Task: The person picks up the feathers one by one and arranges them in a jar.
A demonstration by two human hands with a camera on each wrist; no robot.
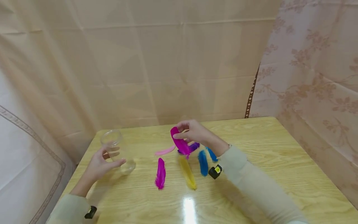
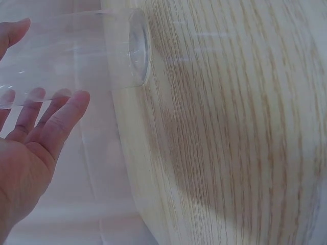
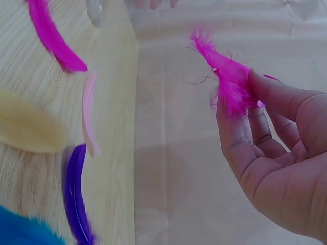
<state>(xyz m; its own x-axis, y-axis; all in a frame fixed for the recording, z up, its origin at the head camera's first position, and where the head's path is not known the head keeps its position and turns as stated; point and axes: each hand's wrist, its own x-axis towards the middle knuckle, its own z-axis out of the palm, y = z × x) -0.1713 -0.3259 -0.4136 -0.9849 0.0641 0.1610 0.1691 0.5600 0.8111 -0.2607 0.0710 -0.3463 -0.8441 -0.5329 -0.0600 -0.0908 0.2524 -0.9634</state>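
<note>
My left hand point(image 1: 98, 165) grips a clear cylindrical container point(image 1: 121, 152) at the table's left side, thumb on one side and fingers on the other. In the left wrist view, the container's base point(image 2: 139, 48) is close to the tabletop; I cannot tell whether it touches. Above the middle of the table, my right hand point(image 1: 194, 133) pinches a magenta feather point(image 1: 180, 141) between thumb and fingers. Under it lie a purple feather point(image 1: 194, 147) and a yellow feather point(image 1: 187, 172). A second magenta feather point(image 1: 160, 174) and a pale pink feather point(image 1: 165, 151) lie between the hands.
Two blue feathers point(image 1: 203, 163) lie below the right wrist. The wooden table point(image 1: 279, 174) extends to the right, and beige cloth point(image 1: 173, 62) hangs behind its far edge. Patterned cloth point(image 1: 313, 81) hangs on the right, white cloth point(image 1: 25, 161) on the left.
</note>
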